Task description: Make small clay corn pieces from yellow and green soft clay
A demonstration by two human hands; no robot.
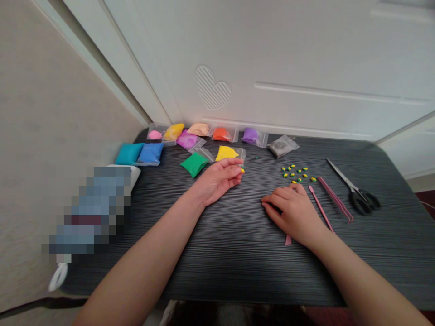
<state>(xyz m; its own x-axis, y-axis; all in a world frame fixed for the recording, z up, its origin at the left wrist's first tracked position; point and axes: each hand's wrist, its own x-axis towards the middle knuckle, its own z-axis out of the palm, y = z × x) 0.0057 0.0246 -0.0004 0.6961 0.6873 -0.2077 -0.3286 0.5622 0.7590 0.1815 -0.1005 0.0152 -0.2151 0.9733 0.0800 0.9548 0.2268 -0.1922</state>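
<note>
Packets [194, 165] sit within reach, ten to one o'clock on the tabletop [217, 253]. At twelve, the left hand [219, 181] pinches a tiny yellow-green piece [242, 171] by its fingertips, suiting its size. Right hand [292, 210], three o'clock: finger grip unclear.

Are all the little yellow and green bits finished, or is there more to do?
The yellow-and-green bits lying near the right hand look done. One more bit is in the left hand. I can't tell how many are left, but the green packet and yellow packet look plump, and a green crumb lies apart, so maybe more.
</note>
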